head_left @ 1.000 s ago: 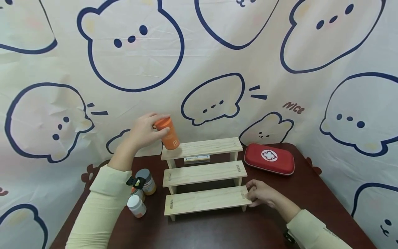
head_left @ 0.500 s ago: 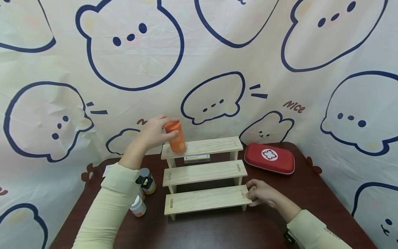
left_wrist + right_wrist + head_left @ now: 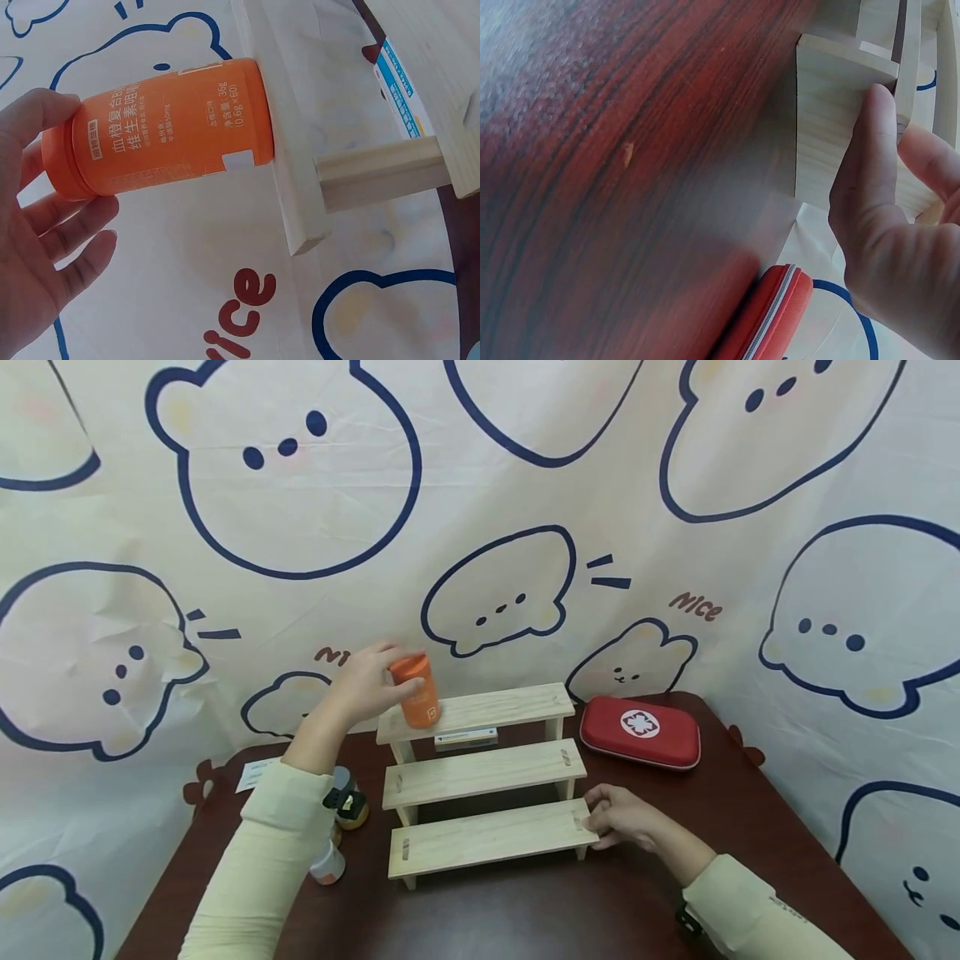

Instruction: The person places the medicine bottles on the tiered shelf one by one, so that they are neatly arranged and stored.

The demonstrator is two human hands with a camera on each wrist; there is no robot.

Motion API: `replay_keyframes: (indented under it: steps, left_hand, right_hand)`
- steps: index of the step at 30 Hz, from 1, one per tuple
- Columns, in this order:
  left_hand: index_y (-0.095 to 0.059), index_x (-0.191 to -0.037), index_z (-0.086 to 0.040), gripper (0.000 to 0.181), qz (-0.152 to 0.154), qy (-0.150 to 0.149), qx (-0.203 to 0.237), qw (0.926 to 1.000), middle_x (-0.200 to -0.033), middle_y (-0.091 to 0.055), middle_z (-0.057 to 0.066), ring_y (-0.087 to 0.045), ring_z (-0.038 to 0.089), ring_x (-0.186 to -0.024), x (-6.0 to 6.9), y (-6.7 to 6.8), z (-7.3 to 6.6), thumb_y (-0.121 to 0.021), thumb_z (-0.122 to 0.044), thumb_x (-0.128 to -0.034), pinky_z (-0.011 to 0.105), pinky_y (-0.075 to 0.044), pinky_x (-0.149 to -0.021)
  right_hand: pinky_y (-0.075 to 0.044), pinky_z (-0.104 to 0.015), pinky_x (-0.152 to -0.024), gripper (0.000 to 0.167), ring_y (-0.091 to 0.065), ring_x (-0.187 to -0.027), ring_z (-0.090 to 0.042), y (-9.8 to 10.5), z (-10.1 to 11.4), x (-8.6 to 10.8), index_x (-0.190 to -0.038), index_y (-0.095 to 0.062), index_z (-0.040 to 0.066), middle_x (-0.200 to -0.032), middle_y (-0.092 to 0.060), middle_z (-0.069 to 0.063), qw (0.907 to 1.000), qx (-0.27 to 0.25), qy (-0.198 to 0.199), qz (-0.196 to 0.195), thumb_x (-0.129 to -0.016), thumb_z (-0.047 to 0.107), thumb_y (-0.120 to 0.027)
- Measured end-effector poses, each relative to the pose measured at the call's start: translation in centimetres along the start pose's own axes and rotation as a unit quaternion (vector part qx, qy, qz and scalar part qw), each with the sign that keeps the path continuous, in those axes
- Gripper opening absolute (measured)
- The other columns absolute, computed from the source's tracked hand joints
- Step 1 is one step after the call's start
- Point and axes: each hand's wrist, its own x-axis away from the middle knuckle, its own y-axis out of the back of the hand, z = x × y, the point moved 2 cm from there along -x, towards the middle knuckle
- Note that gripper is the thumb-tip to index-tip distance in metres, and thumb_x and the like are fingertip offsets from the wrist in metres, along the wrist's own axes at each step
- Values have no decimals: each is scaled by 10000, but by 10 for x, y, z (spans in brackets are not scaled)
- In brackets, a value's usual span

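An orange supplement bottle stands on the left end of the top tier of a three-tier wooden rack. My left hand grips it around its upper end. In the left wrist view the bottle shows white print, and its base meets the wooden board. At the right end of the lowest tier, my right hand holds the board's edge. The right wrist view shows the thumb below that board and a finger on its other side.
Several bottles stand left of the rack, partly hidden by my left sleeve. A small box lies behind the rack's middle tier. To the right rests a red zipped case. A white paper lies at the table's back left.
The orange bottle has moved right and come down onto the top tier, still in my left hand. My right hand keeps its hold on the rack. The head view has shifted slightly.
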Motion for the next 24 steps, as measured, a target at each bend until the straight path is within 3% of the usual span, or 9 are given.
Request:
replay_keyframes:
  steps: [6,12,15,24]
  left_hand:
    - [-542,-1336,-184,506,125,-1,123,9998,-1290,-510,96,-512,282,-1080,4,0,3,-646,-365,-875,496,-468,-886]
    - [-531,-1348,-188,524,150,-111,271,9995,-1425,-399,123,-420,347,-1249,6,3,4,-660,-364,-872,551,-434,-930]
    - [-539,-1340,-172,529,69,-199,363,9991,-1469,-341,139,-353,381,-1304,8,6,7,-676,-353,-862,586,-405,-944]
    - [-551,-1318,-122,516,-308,-403,500,9975,-1460,-353,165,-403,386,-1259,20,18,21,-707,-255,-844,574,-434,-914]
  right_hand:
    - [-568,-373,-621,508,-595,-733,-225,0,0,0,-1218,-394,-96,-897,-562,-167,10000,13,-48,10,-785,-14,-645]
    - [-567,-368,-624,500,-598,-735,-221,3,1,-1,-1218,-389,-93,-898,-563,-163,10000,-28,-51,-43,-790,-20,-637]
    - [-567,-369,-627,502,-599,-740,-224,3,1,-1,-1223,-386,-92,-905,-563,-165,10000,-23,-73,-31,-792,-18,-633]
    - [-565,-387,-648,510,-596,-748,-233,-1,1,2,-1231,-383,-91,-920,-556,-176,9999,-7,-155,-11,-787,-14,-622]
